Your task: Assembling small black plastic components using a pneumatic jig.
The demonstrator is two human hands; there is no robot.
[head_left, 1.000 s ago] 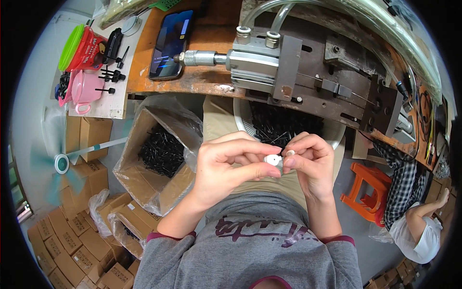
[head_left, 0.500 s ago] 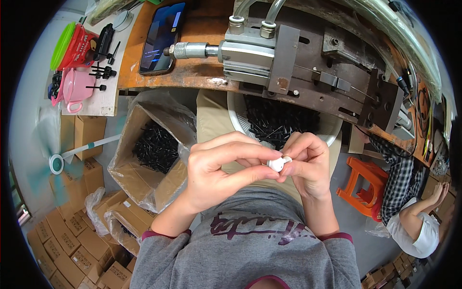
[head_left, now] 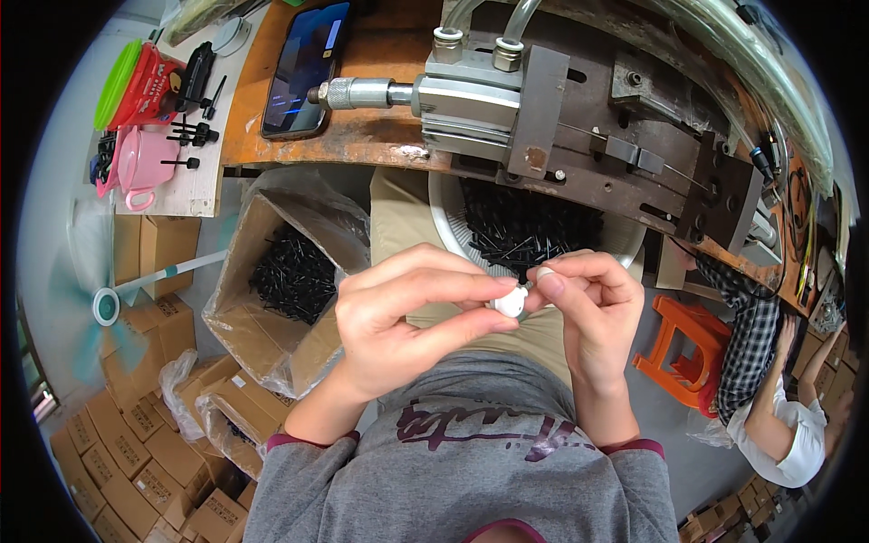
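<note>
"Where's the white piece?"
"Clamped in the left hand's grip, near the right hand; its fingertips look together, on what I can't tell."
"Around them?"
"Basket beyond, carton left, orange stool right, metal machine across the far surface."

I see a grey top, maroon-edged sleeves and collar, dark purple script across it, tan trousers.

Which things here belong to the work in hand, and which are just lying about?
Likely in use:
white piece, pinched in the left hand
right hand, close beside it
possibly nearby black parts

Probably just lying about:
phone
pink cup
orange stool
</note>
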